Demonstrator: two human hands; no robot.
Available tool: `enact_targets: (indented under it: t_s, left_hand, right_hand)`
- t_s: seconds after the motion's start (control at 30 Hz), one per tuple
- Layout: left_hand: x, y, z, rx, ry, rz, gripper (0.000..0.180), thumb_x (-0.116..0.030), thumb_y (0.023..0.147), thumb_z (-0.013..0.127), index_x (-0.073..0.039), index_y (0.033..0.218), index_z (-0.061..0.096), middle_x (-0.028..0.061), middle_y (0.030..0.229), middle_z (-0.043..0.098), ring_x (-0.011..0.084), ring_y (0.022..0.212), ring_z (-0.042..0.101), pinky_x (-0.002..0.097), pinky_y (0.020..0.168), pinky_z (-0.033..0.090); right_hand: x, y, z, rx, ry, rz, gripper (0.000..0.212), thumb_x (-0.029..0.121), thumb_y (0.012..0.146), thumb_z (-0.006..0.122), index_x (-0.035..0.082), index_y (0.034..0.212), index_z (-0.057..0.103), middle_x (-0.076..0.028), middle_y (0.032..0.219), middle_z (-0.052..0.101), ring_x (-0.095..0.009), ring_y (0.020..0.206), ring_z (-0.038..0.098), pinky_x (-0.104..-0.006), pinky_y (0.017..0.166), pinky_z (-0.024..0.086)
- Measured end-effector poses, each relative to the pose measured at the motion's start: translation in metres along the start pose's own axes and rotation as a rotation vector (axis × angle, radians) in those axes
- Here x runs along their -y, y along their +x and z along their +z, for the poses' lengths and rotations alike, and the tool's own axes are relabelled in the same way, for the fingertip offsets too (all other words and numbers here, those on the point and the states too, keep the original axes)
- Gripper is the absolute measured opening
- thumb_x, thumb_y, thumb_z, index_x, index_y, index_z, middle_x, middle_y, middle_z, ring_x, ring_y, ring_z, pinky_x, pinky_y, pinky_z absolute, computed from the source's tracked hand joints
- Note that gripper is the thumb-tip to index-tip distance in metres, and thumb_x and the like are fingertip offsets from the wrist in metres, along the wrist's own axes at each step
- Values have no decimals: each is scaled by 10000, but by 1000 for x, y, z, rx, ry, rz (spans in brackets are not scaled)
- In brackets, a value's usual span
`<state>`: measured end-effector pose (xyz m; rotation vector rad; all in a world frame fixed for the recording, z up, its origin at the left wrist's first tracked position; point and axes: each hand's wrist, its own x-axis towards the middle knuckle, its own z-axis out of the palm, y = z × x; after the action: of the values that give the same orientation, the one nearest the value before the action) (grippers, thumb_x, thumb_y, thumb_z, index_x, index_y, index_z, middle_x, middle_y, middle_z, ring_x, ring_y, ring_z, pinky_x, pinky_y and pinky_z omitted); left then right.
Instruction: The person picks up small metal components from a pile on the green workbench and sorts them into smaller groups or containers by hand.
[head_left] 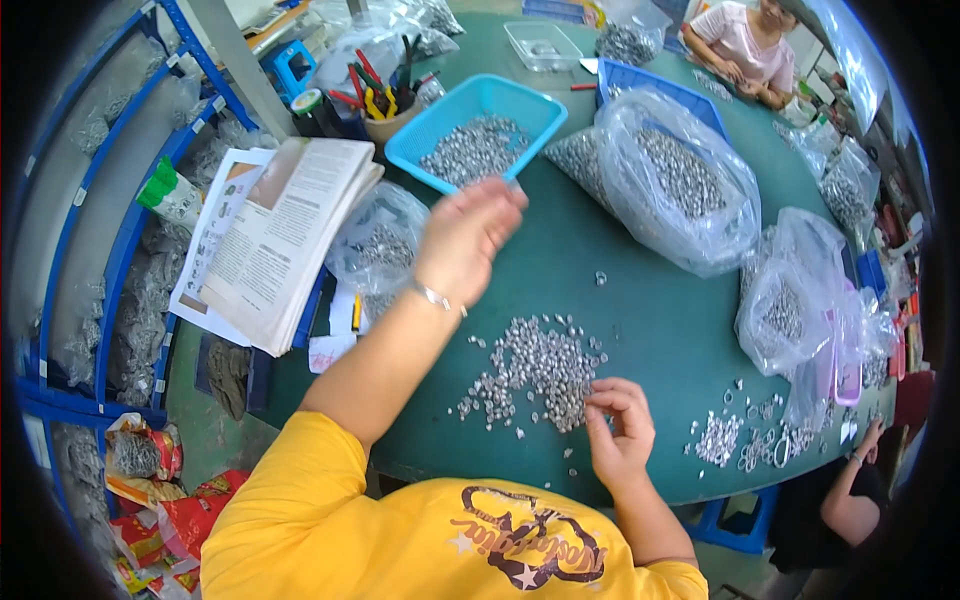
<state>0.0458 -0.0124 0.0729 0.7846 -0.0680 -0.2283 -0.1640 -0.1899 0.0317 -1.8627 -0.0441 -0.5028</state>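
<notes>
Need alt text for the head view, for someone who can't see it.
A person in a yellow shirt sorts small silver parts on a green table: the left hand is raised by a blue basket of parts, the right hand picks at a loose pile. Clear bags of parts lie to the right.

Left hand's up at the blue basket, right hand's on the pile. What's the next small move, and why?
Probably let go over the blue basket: the left hand hovers at its near rim, fingertips pinched as if on a small piece, and the basket already holds similar silver parts. The right hand is at the edge of the loose pile, ready for another.
</notes>
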Motion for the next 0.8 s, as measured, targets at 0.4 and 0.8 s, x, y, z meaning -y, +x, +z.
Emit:
enact_targets:
  t_s: [0.4, 0.8]
  left_hand:
    - [-14, -93, -41, 660, 1607, -72, 405, -178, 637, 801, -52, 943, 567, 55, 773, 535, 200, 661, 546, 310, 587, 448]
    - [29, -145, -25, 594, 1416, -148, 408, -48, 654, 768, -25, 976, 519, 104, 882, 501, 173, 648, 594, 274, 587, 486]
  right_hand:
    - [-2, -37, -43, 575, -362, -68, 240, 128, 671, 739, 61, 881, 643, -88, 861, 553, -255, 719, 580, -340, 616, 478]
    - [-12, -40, -34, 343, -408, -132, 173, 19, 700, 683, 25, 859, 616, -105, 834, 558, -276, 720, 568, -349, 605, 480]
